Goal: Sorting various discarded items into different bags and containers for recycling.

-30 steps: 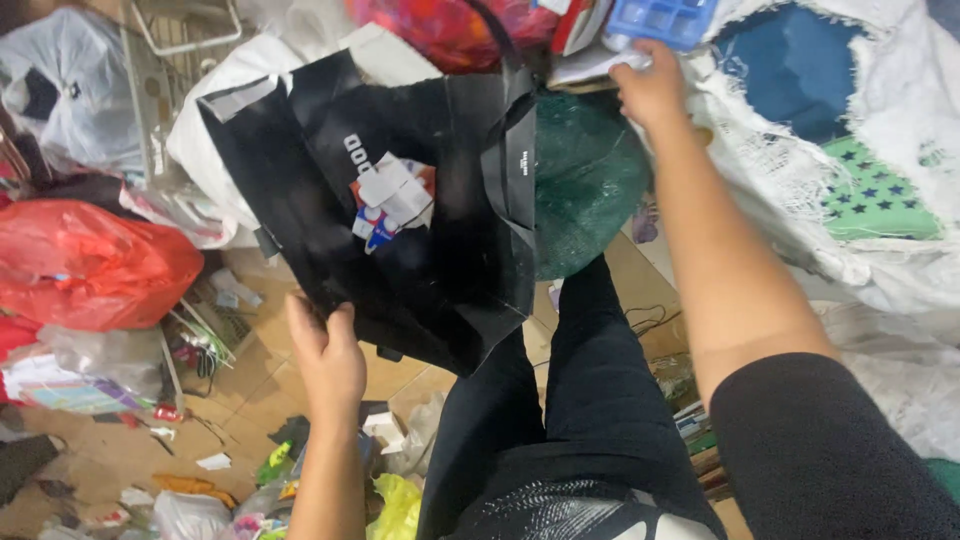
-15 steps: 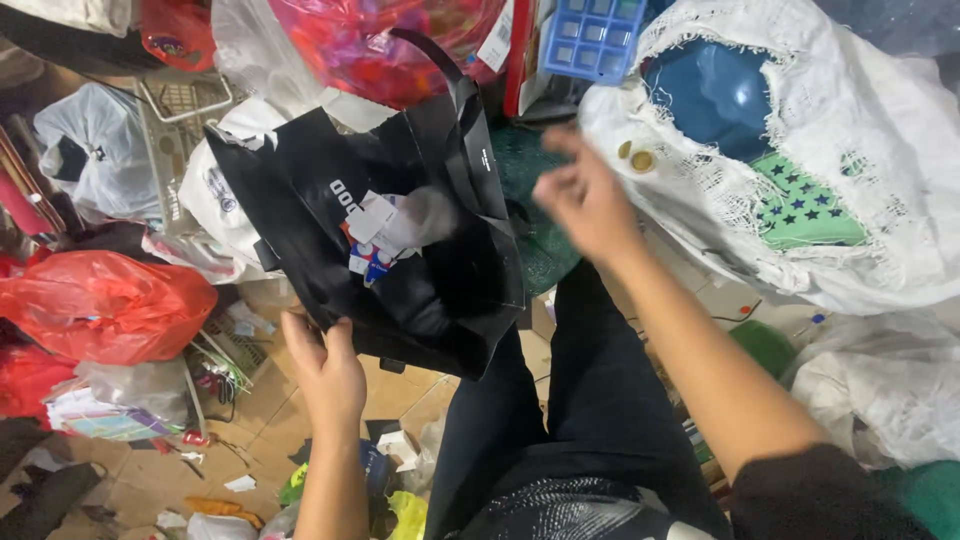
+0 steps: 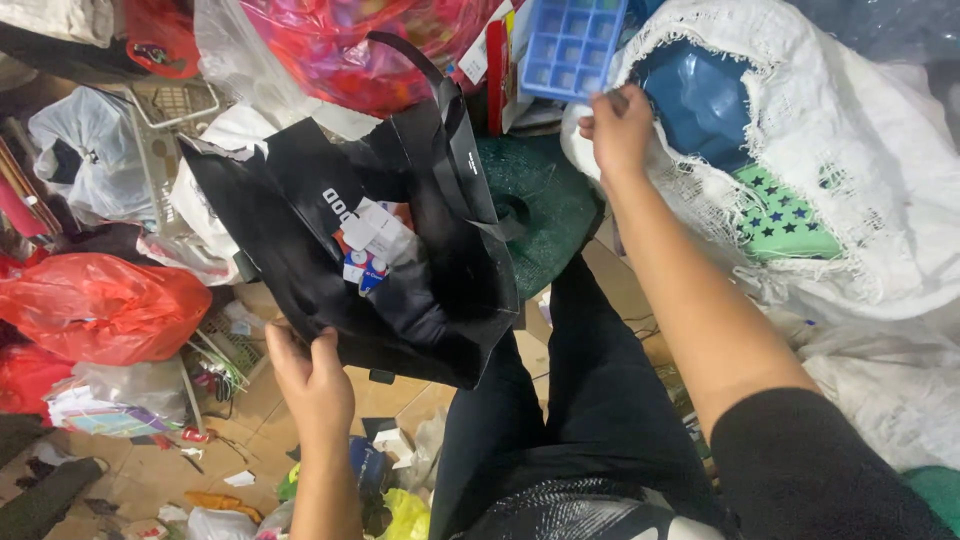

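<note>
Tan tiled floor under a heap of bags and scraps

The floor (image 3: 150, 475) shows bare below the red plastic bag (image 3: 100, 305), which lies on it; just below that bag sits a clear bag of papers (image 3: 105, 400), and further right, small paper scraps (image 3: 395, 440) and a yellow wrapper (image 3: 405, 515).

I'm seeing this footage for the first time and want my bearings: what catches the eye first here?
The open black shopping bag at the centre, with small packets inside, stands out; the left hand grips its lower edge. At upper right, the right hand reaches the frayed mouth of a big white woven sack holding blue and green plastic pieces. A bulging red plastic bag lies at the left.
</note>
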